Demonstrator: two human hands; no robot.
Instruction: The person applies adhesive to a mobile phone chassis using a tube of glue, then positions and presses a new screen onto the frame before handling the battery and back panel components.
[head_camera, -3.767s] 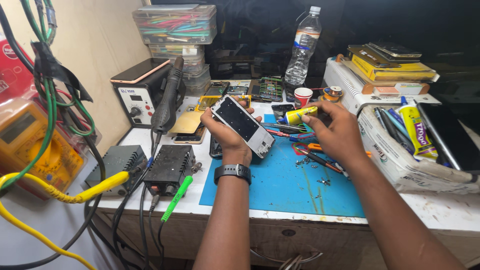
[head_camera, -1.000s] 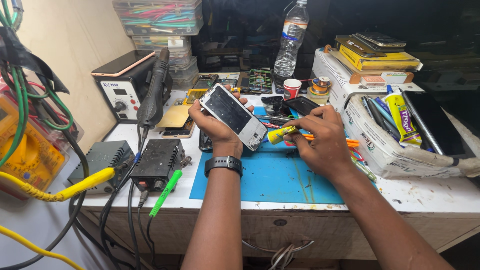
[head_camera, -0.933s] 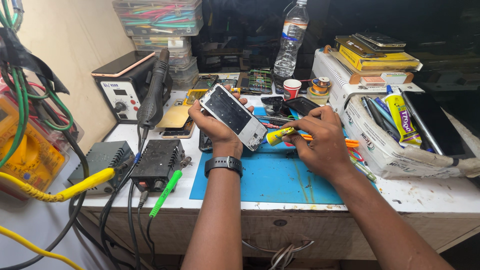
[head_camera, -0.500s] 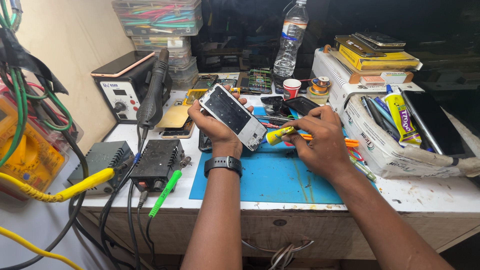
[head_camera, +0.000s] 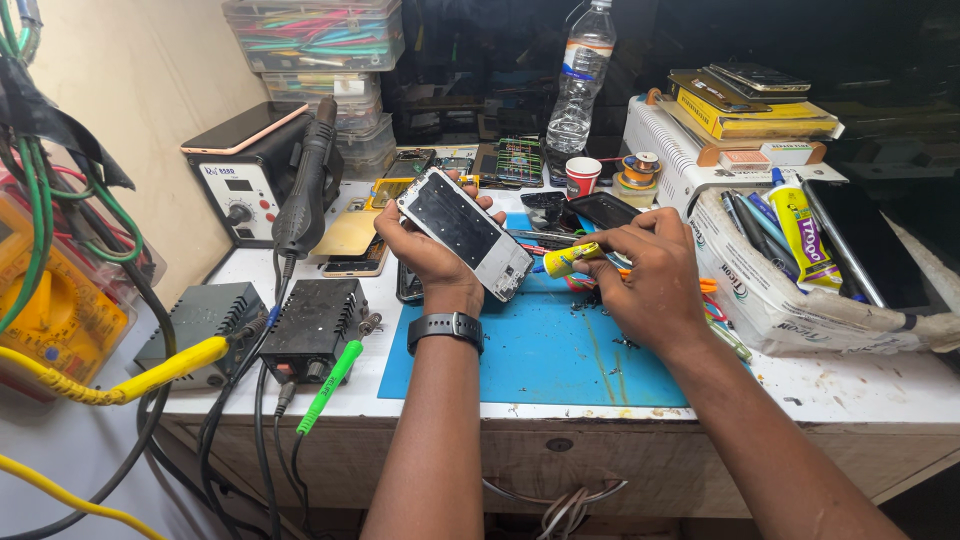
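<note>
My left hand (head_camera: 420, 255) holds a smartphone (head_camera: 464, 232) with a dark screen and white frame, tilted up above the blue work mat (head_camera: 540, 350). A black watch sits on that wrist. My right hand (head_camera: 650, 275) grips a small yellow-handled tool (head_camera: 566, 260), its tip pointing at the phone's lower right corner. Both hands hover over the far part of the mat.
A hot air station (head_camera: 250, 180) with its black handpiece (head_camera: 305, 190), two black power boxes (head_camera: 315, 325), a yellow multimeter (head_camera: 50, 310) and cables fill the left. A water bottle (head_camera: 582, 75), red cup (head_camera: 582, 177), white tray of tubes and tools (head_camera: 790, 270) and stacked phones stand right.
In the oldest frame my right hand was further back among the tools; it has since come forward with the yellow tool to the phone's edge. Over the last second almost nothing has moved.
</note>
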